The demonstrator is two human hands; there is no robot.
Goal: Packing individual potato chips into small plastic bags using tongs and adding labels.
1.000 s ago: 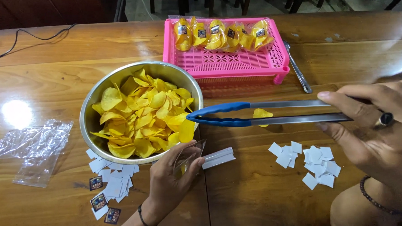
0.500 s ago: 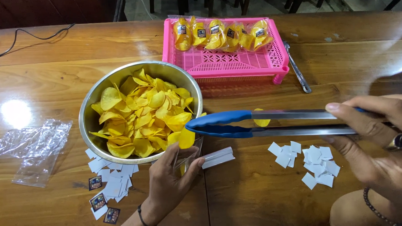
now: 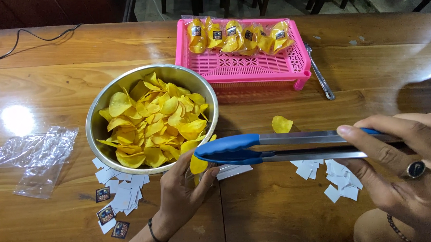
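head view: blue-tipped tongs (image 3: 283,147) are gripped by the right hand (image 3: 398,167), tips pressed on a yellow chip (image 3: 198,162) beside the steel bowl (image 3: 128,90). a clear bag (image 3: 194,170) is pinched by the left hand (image 3: 182,191) on the desk (image 3: 276,214).

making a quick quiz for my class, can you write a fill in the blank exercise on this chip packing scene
1. The right hand holds metal tongs whose tips are coloured ____.
2. The yellow chips are heaped in a round metal ____.
3. The filled chip packets lie in a basket coloured ____.
4. The tongs pinch one chip just above the ____ hand.

Missing words: blue; bowl; pink; left
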